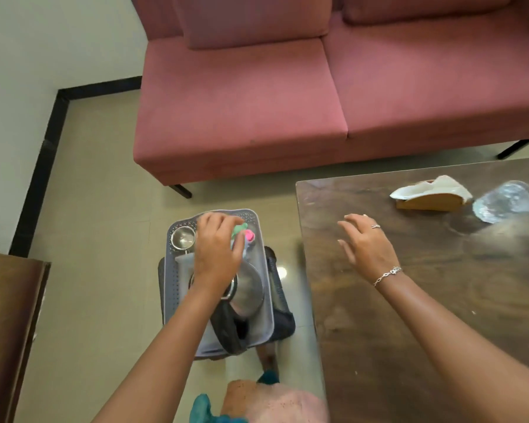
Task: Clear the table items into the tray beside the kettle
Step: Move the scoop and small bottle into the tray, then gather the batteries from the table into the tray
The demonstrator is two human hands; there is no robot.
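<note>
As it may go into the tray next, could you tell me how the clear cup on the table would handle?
The clear cup seems to lie on its side on the table, so a push may roll it. Its glossy wall looks slippery. Glass or thin plastic, I cannot tell; probably light, perhaps fragile, so grip gently.

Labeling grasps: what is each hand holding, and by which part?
Left hand grips a small green-and-pink item over the grey tray, its coloured end poking out; exact part unclear. Right hand is open, holding nothing.
</note>
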